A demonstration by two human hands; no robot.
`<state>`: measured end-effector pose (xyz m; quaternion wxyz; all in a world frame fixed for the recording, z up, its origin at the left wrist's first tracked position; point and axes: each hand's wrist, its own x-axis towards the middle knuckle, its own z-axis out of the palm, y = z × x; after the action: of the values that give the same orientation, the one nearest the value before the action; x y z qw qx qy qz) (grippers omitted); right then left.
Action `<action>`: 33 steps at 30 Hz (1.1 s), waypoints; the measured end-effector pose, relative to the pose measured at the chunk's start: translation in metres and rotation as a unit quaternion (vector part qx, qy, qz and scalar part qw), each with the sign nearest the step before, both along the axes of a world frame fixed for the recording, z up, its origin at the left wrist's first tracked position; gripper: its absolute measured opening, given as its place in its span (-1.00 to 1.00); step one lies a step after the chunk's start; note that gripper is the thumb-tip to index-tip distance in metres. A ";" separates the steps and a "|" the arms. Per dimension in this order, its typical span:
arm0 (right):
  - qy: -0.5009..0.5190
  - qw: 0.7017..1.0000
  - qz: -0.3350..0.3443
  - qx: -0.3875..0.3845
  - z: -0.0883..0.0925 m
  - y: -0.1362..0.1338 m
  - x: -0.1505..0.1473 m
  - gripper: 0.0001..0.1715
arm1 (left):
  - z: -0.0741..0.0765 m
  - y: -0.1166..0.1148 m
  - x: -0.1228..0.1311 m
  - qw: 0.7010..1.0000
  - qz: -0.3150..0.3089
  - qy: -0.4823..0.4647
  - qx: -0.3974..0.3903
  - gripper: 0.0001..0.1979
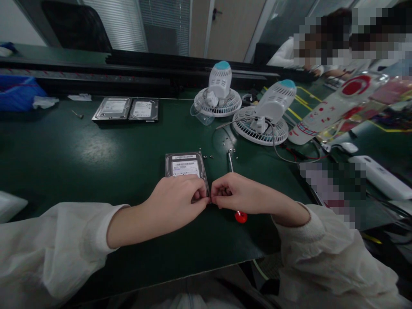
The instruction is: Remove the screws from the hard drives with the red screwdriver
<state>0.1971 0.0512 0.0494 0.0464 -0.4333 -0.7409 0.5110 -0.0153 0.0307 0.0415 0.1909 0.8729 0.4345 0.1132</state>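
Three hard drives (186,165), two small fans (219,92), one screwdriver (230,163), scattered screws (225,145).

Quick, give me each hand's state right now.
Left hand: closed, fingers curled on the near corner of the hard drive.
Right hand: closed in a pinch over the screwdriver; what it pinches is hidden.

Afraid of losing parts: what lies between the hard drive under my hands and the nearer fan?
In the head view, small loose screws and the screwdriver shaft lie between hard drive and fan.
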 end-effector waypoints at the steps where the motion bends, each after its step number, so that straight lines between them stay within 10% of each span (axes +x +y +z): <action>1: 0.000 1.000 0.001 -0.001 0.000 0.000 0.000 -0.86 | 0.000 0.000 0.000 1.000 0.000 0.002 0.001 -0.89; 33: -0.011 1.000 0.014 -0.003 0.005 0.002 0.000 -0.73 | -0.002 0.001 -0.002 1.000 -0.001 -0.010 0.002 -0.87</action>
<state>0.1975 0.0527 0.0545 0.0298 -0.4283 -0.7460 0.5091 -0.0172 0.0318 0.0400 0.1933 0.8727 0.4312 0.1227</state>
